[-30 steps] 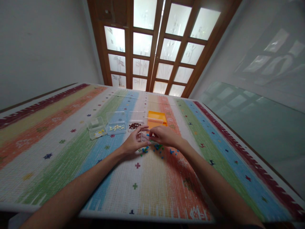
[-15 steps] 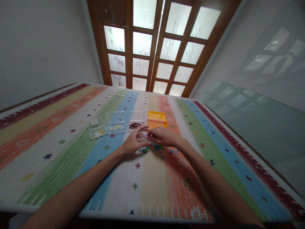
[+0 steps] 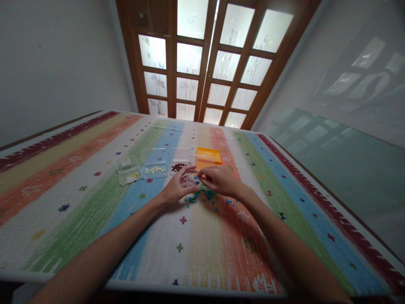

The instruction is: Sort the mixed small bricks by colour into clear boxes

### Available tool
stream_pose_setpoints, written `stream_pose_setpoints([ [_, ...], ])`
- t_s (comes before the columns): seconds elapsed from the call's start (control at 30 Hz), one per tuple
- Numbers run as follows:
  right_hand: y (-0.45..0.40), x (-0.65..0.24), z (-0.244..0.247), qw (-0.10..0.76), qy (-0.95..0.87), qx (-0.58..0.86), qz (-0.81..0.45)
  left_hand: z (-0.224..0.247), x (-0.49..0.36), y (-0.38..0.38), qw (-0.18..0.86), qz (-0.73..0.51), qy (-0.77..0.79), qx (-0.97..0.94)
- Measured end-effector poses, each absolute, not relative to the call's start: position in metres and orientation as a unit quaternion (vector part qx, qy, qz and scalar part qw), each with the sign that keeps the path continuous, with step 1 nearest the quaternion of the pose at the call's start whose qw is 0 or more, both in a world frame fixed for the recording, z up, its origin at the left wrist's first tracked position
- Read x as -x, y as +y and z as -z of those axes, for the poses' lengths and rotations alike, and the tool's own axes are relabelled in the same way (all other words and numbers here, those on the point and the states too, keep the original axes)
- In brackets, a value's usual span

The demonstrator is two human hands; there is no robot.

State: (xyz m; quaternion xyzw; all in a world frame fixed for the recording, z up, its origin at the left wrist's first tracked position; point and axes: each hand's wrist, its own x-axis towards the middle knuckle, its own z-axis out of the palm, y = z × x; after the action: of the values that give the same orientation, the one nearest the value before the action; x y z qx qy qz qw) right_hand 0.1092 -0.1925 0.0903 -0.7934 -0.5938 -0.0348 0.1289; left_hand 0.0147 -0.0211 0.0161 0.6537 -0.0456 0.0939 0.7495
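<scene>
My left hand (image 3: 177,185) curls around a small clear plastic box (image 3: 191,180), with the thumb on the near side and the fingers on the far side. Above the box's right part, my right hand (image 3: 218,179) is closed in a pinch. A small blue piece (image 3: 196,177) shows at its fingertips. Below both hands, loose blue and green pieces (image 3: 209,195) lie scattered on the striped tablecloth (image 3: 202,245), some lying off to the right (image 3: 228,202). My fingers partly cover the box's inside.
Beyond my hands stands an orange tray (image 3: 209,153). Leftward are open clear boxes: one with dark brown pieces (image 3: 179,168), one with pale yellow pieces (image 3: 155,169) and one with white and yellow pieces (image 3: 131,176). Wooden doors (image 3: 172,63) with glass panes rise behind the table.
My right fingertips have lifted slightly out from the box, and a blue piece now shows beside them. The left hand stays in place around the box.
</scene>
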Motion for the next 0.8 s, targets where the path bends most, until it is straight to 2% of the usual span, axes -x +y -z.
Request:
stream_pose_setpoints([
  [0.13,-0.200,-0.093,-0.095,0.148,-0.624,0.767,0.004,-0.016,-0.017,-0.018,0.725,-0.125,-0.019,-0.677],
  [0.23,-0.202,-0.082,-0.087,0.103,-0.651,0.751,-0.021,-0.016,-0.017,-0.016,0.699,-0.149,0.000,-0.699],
  [0.37,-0.198,-0.074,-0.067,0.039,-0.650,0.759,0.004,-0.017,-0.017,-0.015,0.692,-0.157,0.017,-0.705],
  [0.6,-0.186,-0.064,-0.050,-0.016,-0.608,0.794,-0.026,-0.017,-0.017,-0.015,0.692,-0.159,0.005,-0.705],
  [0.7,-0.185,-0.061,-0.053,-0.014,-0.613,0.790,-0.029,-0.015,-0.018,-0.014,0.689,-0.163,-0.003,-0.707],
  [0.8,-0.189,-0.065,-0.063,0.035,-0.631,0.775,-0.014,-0.014,-0.018,-0.013,0.689,-0.162,-0.012,-0.706],
])
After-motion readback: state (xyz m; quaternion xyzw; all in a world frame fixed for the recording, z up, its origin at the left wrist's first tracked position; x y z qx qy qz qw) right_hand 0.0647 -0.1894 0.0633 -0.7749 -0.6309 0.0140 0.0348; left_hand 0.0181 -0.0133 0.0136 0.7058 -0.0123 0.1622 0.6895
